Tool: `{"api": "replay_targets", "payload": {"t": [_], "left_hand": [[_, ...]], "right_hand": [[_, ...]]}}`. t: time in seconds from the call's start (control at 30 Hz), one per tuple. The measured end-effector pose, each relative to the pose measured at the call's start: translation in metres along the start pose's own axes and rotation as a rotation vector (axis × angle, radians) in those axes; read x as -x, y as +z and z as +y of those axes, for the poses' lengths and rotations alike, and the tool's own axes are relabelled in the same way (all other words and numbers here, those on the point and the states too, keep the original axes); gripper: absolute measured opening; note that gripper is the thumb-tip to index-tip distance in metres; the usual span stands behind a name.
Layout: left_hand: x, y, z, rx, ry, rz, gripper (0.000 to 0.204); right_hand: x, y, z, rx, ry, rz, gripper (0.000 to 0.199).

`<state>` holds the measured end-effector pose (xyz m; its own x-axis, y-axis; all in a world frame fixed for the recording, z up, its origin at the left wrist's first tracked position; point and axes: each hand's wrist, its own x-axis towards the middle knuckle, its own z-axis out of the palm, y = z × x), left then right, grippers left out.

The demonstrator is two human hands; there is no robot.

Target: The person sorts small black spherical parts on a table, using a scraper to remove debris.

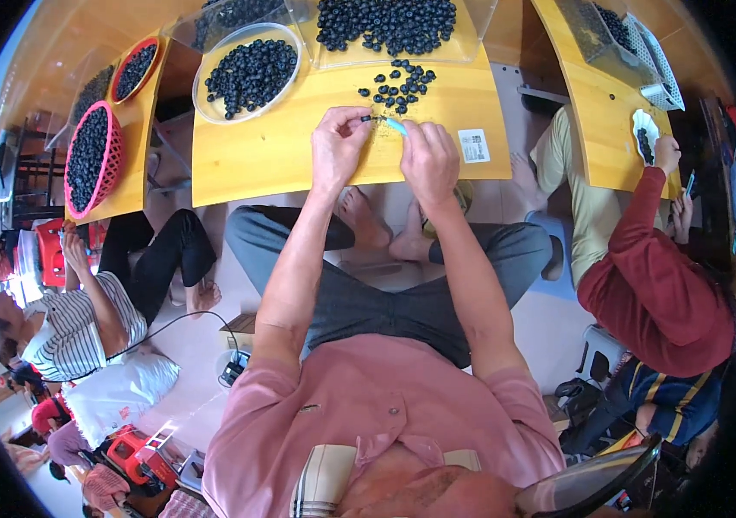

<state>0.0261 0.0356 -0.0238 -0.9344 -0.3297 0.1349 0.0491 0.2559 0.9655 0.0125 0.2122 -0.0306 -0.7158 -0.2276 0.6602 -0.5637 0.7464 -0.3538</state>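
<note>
My left hand (339, 145) pinches a dark blueberry (366, 118) between thumb and fingertips, just above the yellow table (299, 155). In my right hand (428, 160) is a slim tool with a turquoise handle (396, 126); its thin tip points at the berry, too small to make out. Small dark crumbs lie on the table between my hands. Just beyond them is a loose scatter of blueberries (404, 85). A clear tray (482, 30) full of blueberries stands behind that, and a round white bowl (199, 95) of them sits to the left.
A white label card (474, 146) lies right of my right hand. On the left table stand a pink basket (116, 155) and a red-rimmed basket (156, 62) of berries. At the right table a person in a dark red sleeve (631, 216) reaches to a white dish (635, 125). Another person sits at left.
</note>
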Motion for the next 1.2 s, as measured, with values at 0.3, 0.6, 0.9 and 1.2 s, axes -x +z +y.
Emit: {"api": "replay_targets", "payload": {"t": [0.3, 0.6, 0.9, 1.2], "left_hand": [[0.007, 0.011, -0.002, 0.055, 0.035, 0.027, 0.034], [0.008, 0.008, -0.001, -0.155, 0.153, -0.006, 0.035], [0.009, 0.010, 0.001, -0.127, 0.138, 0.012, 0.038], [0.010, 0.012, 0.002, 0.200, 0.045, 0.023, 0.036]], "right_hand": [[-0.001, -0.001, -0.002, -0.006, -0.023, -0.005, 0.019], [0.000, -0.001, 0.000, 0.004, -0.111, -0.035, 0.016], [0.000, 0.000, -0.001, 0.015, -0.092, -0.046, 0.017], [0.000, 0.003, 0.002, 0.012, -0.043, -0.017, 0.018]]}}
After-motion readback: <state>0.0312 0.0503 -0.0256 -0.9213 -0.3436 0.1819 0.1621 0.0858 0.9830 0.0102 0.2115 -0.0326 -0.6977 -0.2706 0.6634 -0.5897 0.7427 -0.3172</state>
